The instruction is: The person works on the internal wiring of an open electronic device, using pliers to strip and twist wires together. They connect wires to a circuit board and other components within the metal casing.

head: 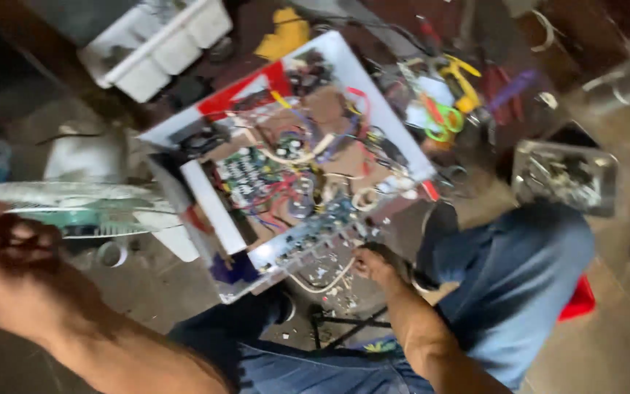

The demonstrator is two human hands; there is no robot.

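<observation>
Right hand (372, 264) grip closed at near edge of open white amplifier chassis (293, 160), left hand (9, 241) blurred, grip cannot be told, fan (89, 208) just beyond it

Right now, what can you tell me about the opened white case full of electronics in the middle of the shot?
The white case is a flat, open, box-like chassis, apparently sheet metal, lying tilted across the frame on the floor. A red patch shows at its far corner. Inside sit a green circuit board, tangled coloured wires and pale cables. Along its near edge runs a row of small components, where the right hand reaches it. Motion blur hides finer detail.
</observation>
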